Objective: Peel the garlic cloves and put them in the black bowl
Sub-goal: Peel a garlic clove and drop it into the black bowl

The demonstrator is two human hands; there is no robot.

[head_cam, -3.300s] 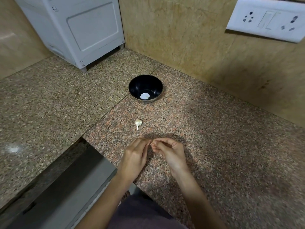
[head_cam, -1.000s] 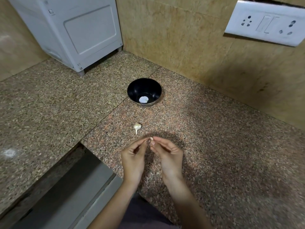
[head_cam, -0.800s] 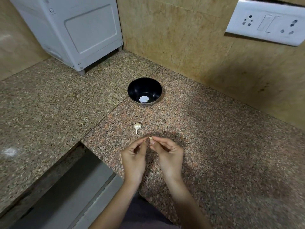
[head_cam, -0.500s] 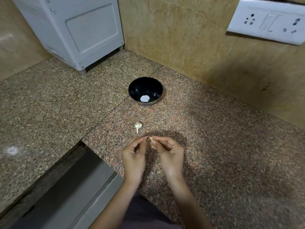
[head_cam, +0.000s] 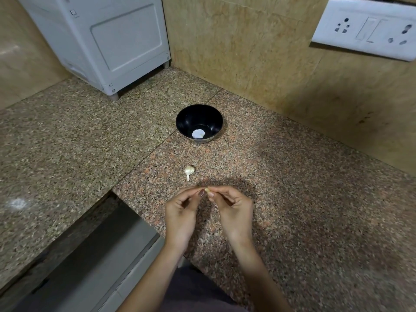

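Pinching the clove (head_cam: 206, 190) between both hands' fingers (head_cam: 201, 193), just short of the bowl (head_cam: 180, 124), its skin is best picked off in small pulls.

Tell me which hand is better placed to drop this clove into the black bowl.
Probably the right hand: its fingertips pinch the clove, while the left hand only picks at it. The black bowl lies straight ahead.

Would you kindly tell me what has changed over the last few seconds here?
Very little. Both hands, left hand and right hand, still pinch the small pale garlic clove between their fingertips, working at it in place. The white garlic piece on the speckled granite counter and the round black bowl have not moved.
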